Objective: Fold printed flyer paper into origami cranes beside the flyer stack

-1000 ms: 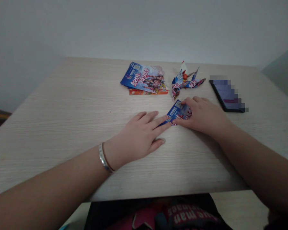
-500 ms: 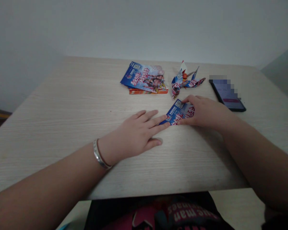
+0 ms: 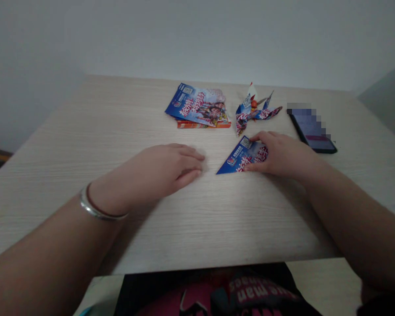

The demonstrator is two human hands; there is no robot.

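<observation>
A printed sheet of paper (image 3: 238, 157), blue with red lettering and a QR code, lies folded into a triangle on the table. My right hand (image 3: 278, 153) grips its right side between thumb and fingers, covering that corner. My left hand (image 3: 166, 169) rests palm down to the left of the sheet, fingers stretched out and apart from the paper, holding nothing. Just behind the sheet stands a folded paper crane (image 3: 255, 109) made of the same kind of print.
A stack of printed leaflets (image 3: 197, 105) lies at the back middle of the pale wooden table (image 3: 85, 131). To the right of the crane is a dark phone (image 3: 312, 131), partly pixelated. The wall (image 3: 197, 39) borders the table's far edge.
My left hand has slid left off the paper's left corner, which now shows fully. My right hand stays on the folded sheet.
</observation>
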